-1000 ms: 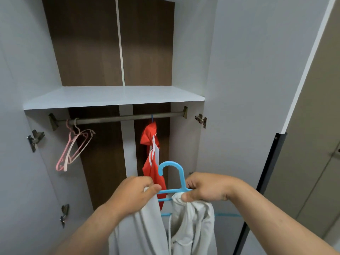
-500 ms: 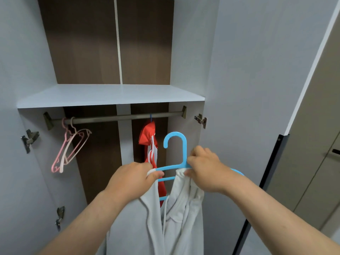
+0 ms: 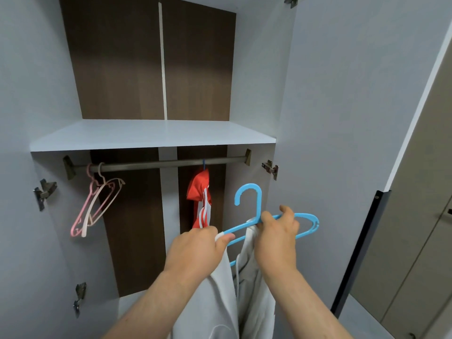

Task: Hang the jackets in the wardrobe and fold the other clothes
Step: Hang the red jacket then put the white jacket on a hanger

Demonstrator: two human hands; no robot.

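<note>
White jacket [image 3: 220,302] on blue hanger [image 3: 307,222], bar within curled fingers [image 3: 286,214] of left hand [image 3: 195,250] and right hand [image 3: 278,238]

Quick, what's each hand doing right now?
Left hand: pinches the white fabric jacket onto the blue plastic hanger.
Right hand: grips that hanger near its hook.

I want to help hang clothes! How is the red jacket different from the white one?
The red jacket already hangs from the rail; the white jacket is not on it yet, its blue hanger held below by the left hand and right hand. The red jacket has white stripes; the white jacket looks plain. Both are on hangers.
</note>
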